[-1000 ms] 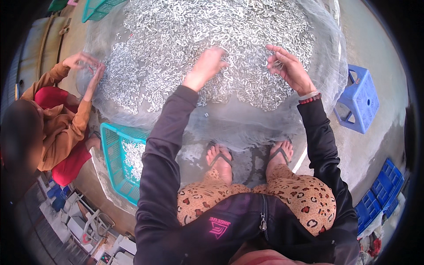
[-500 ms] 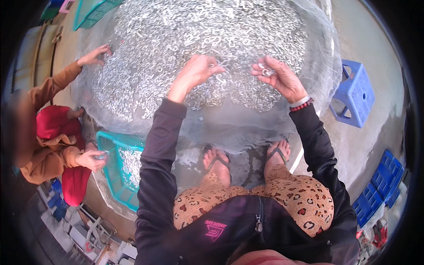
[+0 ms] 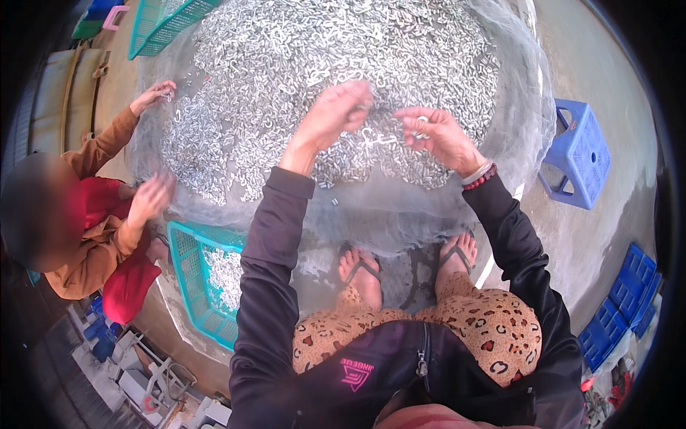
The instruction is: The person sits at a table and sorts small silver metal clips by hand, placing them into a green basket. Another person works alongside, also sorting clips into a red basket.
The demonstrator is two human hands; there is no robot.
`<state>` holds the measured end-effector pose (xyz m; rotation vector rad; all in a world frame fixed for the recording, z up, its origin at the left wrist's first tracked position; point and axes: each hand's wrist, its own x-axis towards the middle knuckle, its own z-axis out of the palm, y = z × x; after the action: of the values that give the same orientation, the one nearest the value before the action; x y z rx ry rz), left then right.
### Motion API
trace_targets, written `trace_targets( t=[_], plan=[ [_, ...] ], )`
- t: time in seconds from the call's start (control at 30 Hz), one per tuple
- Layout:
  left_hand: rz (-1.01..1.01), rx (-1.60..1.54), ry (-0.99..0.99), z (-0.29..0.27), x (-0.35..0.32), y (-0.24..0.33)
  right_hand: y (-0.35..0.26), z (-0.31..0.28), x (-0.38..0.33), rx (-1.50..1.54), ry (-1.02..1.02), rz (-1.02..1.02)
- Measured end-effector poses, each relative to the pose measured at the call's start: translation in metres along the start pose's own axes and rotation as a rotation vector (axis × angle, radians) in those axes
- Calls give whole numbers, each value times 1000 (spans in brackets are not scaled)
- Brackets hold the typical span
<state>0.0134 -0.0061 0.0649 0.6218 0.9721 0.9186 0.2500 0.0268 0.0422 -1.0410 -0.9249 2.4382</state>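
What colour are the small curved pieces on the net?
The pieces are silvery white, showing best in the head view.

Concrete-floored work area, pale even light, gear along the edges.
Floor (image 3: 622,100) grey, darker damp-looking patches at right; thin white line (image 3: 487,270) running across it. Blue plastic stool (image 3: 590,157), hole in seat, standing at right. Blue slatted plastic panels (image 3: 623,307) lower right, near the rim. Upper left: tan panels (image 3: 63,100), green container (image 3: 91,23), small pink plastic item (image 3: 114,17). Lower left: grey-white equipment (image 3: 139,386) beside dark striped surface (image 3: 71,375); details too small to tell.
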Motion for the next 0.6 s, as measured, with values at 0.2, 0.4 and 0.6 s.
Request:
trace_targets(
  t=[0.2,0.4,0.6],
  plan=[
    [173,-415,-222,-12,-12,-3,25,-2,6,-1210,160,-400],
    [-129,440,139,-12,-19,-39,62,-3,25,-1566,149,-518],
    [279,1371,160,-8,-14,-80,38,-7,17,-987,148,-329]
  ],
)
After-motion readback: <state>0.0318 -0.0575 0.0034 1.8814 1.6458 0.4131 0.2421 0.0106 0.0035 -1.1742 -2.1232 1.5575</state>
